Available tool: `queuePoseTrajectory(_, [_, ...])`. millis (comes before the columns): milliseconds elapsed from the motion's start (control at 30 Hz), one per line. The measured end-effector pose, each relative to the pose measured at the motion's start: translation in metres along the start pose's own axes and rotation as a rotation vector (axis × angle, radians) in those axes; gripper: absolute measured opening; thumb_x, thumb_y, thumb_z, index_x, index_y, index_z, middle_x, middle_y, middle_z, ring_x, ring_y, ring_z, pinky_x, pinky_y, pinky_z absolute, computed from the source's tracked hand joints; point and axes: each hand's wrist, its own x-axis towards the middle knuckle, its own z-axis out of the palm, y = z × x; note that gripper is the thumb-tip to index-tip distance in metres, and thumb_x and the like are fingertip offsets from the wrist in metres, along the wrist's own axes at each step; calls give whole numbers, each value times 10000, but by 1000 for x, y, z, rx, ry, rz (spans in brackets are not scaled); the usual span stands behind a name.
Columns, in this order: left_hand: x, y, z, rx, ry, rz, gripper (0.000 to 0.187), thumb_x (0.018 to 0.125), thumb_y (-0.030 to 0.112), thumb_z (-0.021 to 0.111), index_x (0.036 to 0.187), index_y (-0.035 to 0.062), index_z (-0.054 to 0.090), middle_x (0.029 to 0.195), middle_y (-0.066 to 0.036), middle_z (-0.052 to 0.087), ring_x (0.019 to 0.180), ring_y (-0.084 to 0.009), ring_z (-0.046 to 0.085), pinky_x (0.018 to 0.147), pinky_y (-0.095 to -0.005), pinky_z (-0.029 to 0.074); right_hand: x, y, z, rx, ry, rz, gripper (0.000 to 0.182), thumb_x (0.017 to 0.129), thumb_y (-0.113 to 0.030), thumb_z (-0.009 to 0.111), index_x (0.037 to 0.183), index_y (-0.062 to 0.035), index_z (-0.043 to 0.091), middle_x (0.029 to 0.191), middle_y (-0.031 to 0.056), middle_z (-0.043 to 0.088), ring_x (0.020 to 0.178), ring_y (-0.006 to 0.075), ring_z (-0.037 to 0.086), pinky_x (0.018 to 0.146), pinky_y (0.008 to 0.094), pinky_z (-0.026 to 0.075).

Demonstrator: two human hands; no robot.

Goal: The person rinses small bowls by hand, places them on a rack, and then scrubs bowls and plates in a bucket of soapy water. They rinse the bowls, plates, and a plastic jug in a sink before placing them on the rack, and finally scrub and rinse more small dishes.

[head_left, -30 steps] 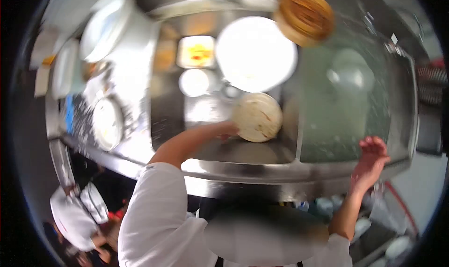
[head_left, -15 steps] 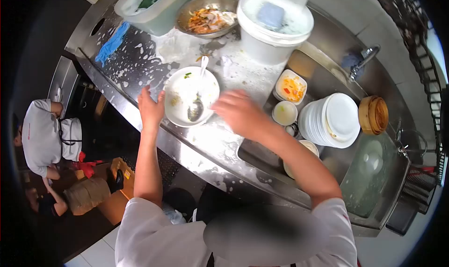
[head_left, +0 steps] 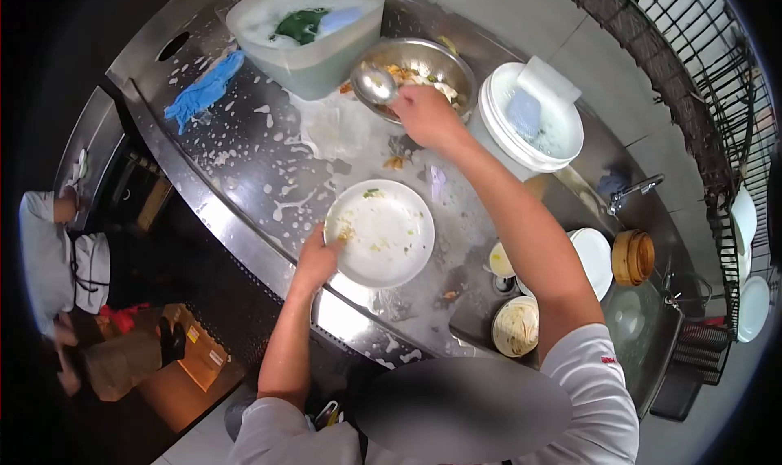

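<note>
A white dish (head_left: 384, 241) with bits of food and green scraps on it is at the middle of the steel counter. My left hand (head_left: 316, 261) grips its left rim, thumb on top and fingers partly hidden beneath. My right hand (head_left: 428, 115) is closed on a spoon (head_left: 375, 84) whose large metal head points left. It is above the near side of a steel mixing bowl (head_left: 460, 67) containing orange and pale food scraps. The spoon's handle is mostly hidden by my fingers.
A tub of soapy water (head_left: 305, 66), a blue cloth (head_left: 204, 92) and a white bucket (head_left: 533, 135) surround the workspace. Stacked white plates (head_left: 593, 257), a bamboo steamer (head_left: 633, 257) and a food container (head_left: 516, 326) are at right. Another person (head_left: 53, 257) is at far left.
My right hand has taken the spoon out of the dish and moved it forward to the steel bowl. My left hand has closed on the dish's rim.
</note>
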Motion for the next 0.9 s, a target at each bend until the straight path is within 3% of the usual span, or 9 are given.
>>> queuePoseTrajectory(133, [4,-15,3,30,28,11,452,818,103,580,1240,-51,532,1081,-210,663,981,-276,646,875,-349,483,56,-48,0,717,-196,319,239,955,-143,498,766,-2,537,628,49,498,537,181,456,495,327,362])
queuePoseTrajectory(200, [3,-14,7,176,120,48,453,818,110,584,1240,-45,533,1082,-214,662,983,-272,647,868,-348,486,116,-46,17,903,-460,384,200,971,-114,450,881,44,533,744,133,555,624,208,532,529,306,426])
queuePoseTrajectory(333, [-6,6,5,67,46,14,454,827,123,565,1244,-52,526,1069,-225,659,971,-271,643,853,-351,489,184,-79,38,1320,-222,377,313,964,-147,466,1141,110,435,1069,285,531,800,343,603,694,391,556])
queuePoseTrajectory(533, [-10,1,6,-212,-90,-88,461,815,-15,519,1276,-38,506,1084,-122,648,923,-193,618,791,-300,491,-28,-34,8,406,291,-49,291,892,-279,606,842,1,666,690,28,636,665,158,571,657,315,467])
queuePoseTrajectory(667, [-44,30,14,-113,-49,-39,579,788,-58,480,1363,-29,421,1214,-127,579,1047,-190,570,875,-286,455,-210,100,-88,-39,1040,152,82,929,-107,582,939,-28,600,796,32,593,748,150,582,723,279,481])
queuePoseTrajectory(700, [-53,38,24,-174,-79,-46,603,773,-58,480,1371,-27,409,1223,-125,572,1062,-193,563,888,-288,450,-241,174,-118,203,1216,144,180,885,-131,643,998,-28,548,836,72,590,807,180,574,780,294,458])
queuePoseTrajectory(733, [-64,45,33,-232,-106,-58,627,758,-58,480,1378,-24,398,1232,-123,566,1078,-196,556,902,-291,444,-262,189,-159,-405,1296,397,361,829,-197,710,1079,-26,513,923,140,581,898,255,551,847,347,433])
queuePoseTrajectory(800, [-87,54,63,-262,-186,-96,675,724,-58,478,1390,-19,379,1249,-118,553,1110,-204,544,931,-298,434,-271,243,-217,-727,1312,213,539,794,-309,734,1175,-6,503,1100,238,561,1088,385,484,953,436,382])
queuePoseTrajectory(900, [-109,74,150,-332,-336,-83,633,766,-48,490,1389,-10,381,1250,-113,555,1127,-210,540,960,-315,423,-260,271,-278,-310,1273,581,420,817,-129,647,1175,31,495,1033,259,598,999,392,589,864,459,464])
